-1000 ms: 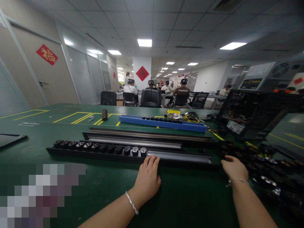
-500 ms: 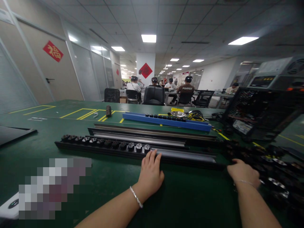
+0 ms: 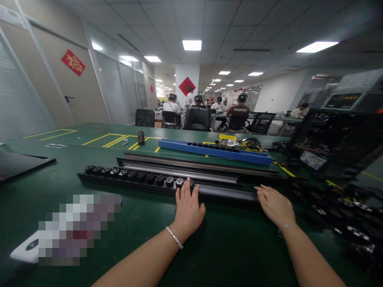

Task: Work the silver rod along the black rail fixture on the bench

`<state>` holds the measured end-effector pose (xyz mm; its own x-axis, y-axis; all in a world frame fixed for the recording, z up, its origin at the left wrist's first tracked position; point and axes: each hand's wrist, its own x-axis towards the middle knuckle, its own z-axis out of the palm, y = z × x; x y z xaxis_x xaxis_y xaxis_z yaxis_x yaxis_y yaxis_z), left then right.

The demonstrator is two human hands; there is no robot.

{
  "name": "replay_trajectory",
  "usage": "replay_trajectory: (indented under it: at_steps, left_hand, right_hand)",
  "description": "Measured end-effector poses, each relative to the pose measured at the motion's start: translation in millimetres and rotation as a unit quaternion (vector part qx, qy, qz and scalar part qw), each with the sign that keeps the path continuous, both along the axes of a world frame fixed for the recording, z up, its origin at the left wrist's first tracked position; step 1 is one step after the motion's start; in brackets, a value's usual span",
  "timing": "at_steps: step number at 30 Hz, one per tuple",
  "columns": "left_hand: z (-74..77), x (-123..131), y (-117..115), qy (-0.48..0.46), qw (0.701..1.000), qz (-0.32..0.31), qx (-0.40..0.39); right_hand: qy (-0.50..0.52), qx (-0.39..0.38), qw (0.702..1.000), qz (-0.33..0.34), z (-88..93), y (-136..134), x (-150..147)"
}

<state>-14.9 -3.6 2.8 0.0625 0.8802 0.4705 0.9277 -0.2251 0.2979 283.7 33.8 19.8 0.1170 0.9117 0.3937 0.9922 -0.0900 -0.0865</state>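
Observation:
A long black rail (image 3: pixel 95 179) lies across the green table (image 3: pixel 227 247), with a row of several black socket modules (image 3: pixel 134 175) seated in its left half. My left hand (image 3: pixel 188 207) lies flat and open, its fingertips on the rail beside the last module. My right hand (image 3: pixel 275 205) is open too, fingers stretched toward the rail's bare metal right part (image 3: pixel 227 193), touching or just short of it. Both wrists wear thin bracelets.
Two more metal rails (image 3: pixel 185 169) lie behind, then a blue rail (image 3: pixel 215 151) with sockets. Loose black modules (image 3: pixel 338 215) are heaped at the right, below a black crate (image 3: pixel 332 143). A white device (image 3: pixel 26 249) lies front left. People sit at far desks.
My right hand has come left from the heap of loose modules to the rail's right part and opened out. My left hand slid slightly forward along the rail. The view shifted a little.

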Motion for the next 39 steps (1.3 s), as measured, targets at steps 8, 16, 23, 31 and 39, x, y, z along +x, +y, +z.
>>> replay_trajectory:
  at_steps: [8, 16, 23, 31, 39]
  left_hand:
    - [2.9, 0, 1, -0.012, 1.0, -0.006, 0.003]
    - [5.8, -1, 4, -0.041, 0.999, -0.002, -0.006]
    - [11.8, -1, 4, -0.066, 0.997, 0.003, -0.031]
    - [11.3, -1, -4, -0.02, 0.998, 0.046, -0.048]
    - [8.6, 3, -5, -0.007, 0.998, 0.022, -0.064]
  right_hand:
    - [0.012, -0.067, 0.997, -0.04, 11.6, -4, -8]
    - [0.02, -0.059, 0.997, -0.042, 11.1, -5, -10]
    - [0.03, -0.056, 0.997, -0.036, 11.8, -6, -9]
    - [0.022, -0.051, 0.998, -0.029, 12.0, -6, -10]
    - [0.024, -0.049, 0.998, -0.034, 12.7, -7, -12]
